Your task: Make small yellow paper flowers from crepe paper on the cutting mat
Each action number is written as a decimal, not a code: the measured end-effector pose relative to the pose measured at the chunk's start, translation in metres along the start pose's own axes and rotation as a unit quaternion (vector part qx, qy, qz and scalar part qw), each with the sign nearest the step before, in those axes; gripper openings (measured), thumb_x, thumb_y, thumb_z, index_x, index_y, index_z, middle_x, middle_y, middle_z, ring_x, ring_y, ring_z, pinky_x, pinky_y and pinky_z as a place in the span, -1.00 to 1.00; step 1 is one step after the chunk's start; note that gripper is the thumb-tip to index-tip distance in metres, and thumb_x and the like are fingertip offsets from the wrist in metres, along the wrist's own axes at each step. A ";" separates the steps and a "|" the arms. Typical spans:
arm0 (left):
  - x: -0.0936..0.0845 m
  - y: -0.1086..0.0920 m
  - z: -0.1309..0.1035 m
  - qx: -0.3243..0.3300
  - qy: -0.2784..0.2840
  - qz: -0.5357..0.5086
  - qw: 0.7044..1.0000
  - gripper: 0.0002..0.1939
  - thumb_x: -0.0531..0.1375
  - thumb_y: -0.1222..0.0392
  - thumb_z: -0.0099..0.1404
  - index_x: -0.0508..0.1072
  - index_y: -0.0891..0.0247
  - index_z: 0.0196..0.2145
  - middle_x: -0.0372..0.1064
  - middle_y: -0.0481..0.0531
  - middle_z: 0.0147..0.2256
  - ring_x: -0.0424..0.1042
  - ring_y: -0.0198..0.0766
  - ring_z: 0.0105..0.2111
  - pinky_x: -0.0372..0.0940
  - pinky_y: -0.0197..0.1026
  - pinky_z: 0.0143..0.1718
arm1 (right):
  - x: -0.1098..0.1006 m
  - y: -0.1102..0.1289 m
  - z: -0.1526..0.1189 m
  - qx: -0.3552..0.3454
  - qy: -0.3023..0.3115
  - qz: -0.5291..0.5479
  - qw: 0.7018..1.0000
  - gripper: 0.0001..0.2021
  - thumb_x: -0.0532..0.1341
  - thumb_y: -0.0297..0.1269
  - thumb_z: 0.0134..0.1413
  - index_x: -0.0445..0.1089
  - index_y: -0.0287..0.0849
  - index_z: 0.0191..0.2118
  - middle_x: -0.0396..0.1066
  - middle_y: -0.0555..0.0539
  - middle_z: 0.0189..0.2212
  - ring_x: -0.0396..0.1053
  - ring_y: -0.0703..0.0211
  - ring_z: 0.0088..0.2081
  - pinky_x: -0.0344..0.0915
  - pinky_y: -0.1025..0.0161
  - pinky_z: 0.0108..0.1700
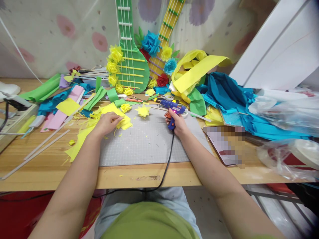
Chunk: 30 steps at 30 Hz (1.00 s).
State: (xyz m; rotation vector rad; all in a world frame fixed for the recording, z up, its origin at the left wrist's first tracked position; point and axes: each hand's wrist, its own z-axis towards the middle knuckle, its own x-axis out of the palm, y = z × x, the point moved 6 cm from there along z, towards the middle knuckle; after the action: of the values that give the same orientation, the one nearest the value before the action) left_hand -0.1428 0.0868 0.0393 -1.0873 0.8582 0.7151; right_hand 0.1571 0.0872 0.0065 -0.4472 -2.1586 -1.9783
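My right hand (pixel 178 122) is wrapped round the handle of a blue hot glue gun (pixel 171 105), whose black cord hangs over the table edge. The fingers of my left hand (pixel 109 122) are curled together over a pile of cut yellow paper pieces (pixel 126 122); what lies between the fingertips is hidden. Between the two hands, a pointed yellow paper flower (pixel 143 111) sits on the grey cutting mat (pixel 142 149). Just behind my left hand is a smaller yellow paper rose (pixel 126 108).
A green paper-covered instrument (pixel 133 66) and a yellow one (pixel 163 36), both with paper flowers, lean at the back. Blue paper (pixel 224 96) is heaped right, near a phone (pixel 223 146). White strips (pixel 47 146) and coloured paper scraps lie left.
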 end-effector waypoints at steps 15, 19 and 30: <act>0.002 -0.005 -0.005 -0.211 -0.147 -0.465 0.847 -0.78 0.25 0.22 -0.12 0.33 0.29 -0.45 0.31 -0.08 -0.54 0.37 -0.36 -0.50 0.28 -0.28 -0.40 | 0.000 0.000 -0.001 -0.001 -0.005 -0.008 1.000 -0.65 0.30 0.02 -0.31 0.32 -0.17 -0.50 0.36 0.06 -0.55 0.25 0.44 -0.61 0.15 0.47 -0.65; 0.013 -0.021 -0.007 -0.208 -0.105 -0.516 0.824 -0.69 0.30 0.19 -0.16 0.25 0.29 -0.47 0.32 -0.08 -0.51 0.46 -0.21 -0.36 0.35 -0.18 -0.34 | 0.003 0.003 -0.005 -0.007 -0.004 -0.020 1.000 -0.65 0.31 0.01 -0.34 0.33 -0.17 -0.50 0.36 0.05 -0.54 0.25 0.43 -0.61 0.15 0.45 -0.64; 0.038 -0.046 -0.008 -0.218 -0.086 -0.524 0.819 -0.54 0.35 0.10 -0.23 0.43 0.35 -0.33 0.43 0.05 -0.44 0.42 -0.26 -0.42 0.36 -0.18 -0.36 | 0.018 0.001 -0.017 -0.034 0.071 -0.228 0.971 -0.64 0.24 0.07 -0.25 0.36 -0.17 -0.49 0.25 0.06 -0.66 0.14 0.37 -0.64 0.11 0.36 -0.59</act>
State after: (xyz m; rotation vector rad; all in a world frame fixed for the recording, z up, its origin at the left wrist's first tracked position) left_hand -0.0873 0.0677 0.0248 -1.6439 -0.1618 0.0407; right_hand 0.1394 0.0724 0.0149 0.2017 -2.2552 -2.2305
